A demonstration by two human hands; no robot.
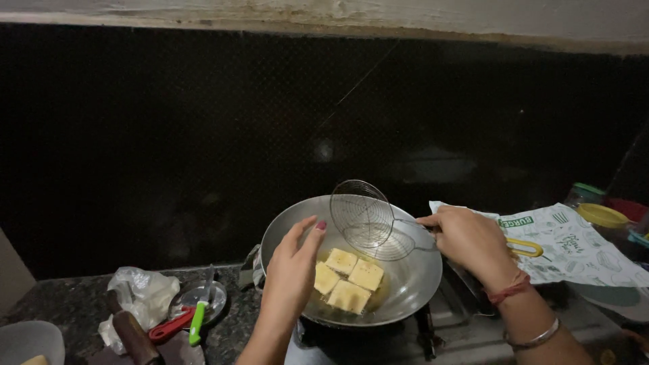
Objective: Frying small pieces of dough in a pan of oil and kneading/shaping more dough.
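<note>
Four yellow squares (347, 277) lie in oil in the steel wok (412, 284) near the worktop's front edge. The right hand (466, 238) is closed around the handle of a wire skimmer (365, 217) tilted above them. The left hand (294, 270) hovers open and empty over the wok's left rim.

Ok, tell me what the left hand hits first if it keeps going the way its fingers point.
Probably the wire skimmer: the left hand points up and right toward its basket, above the wok. Depth is unclear.
</note>
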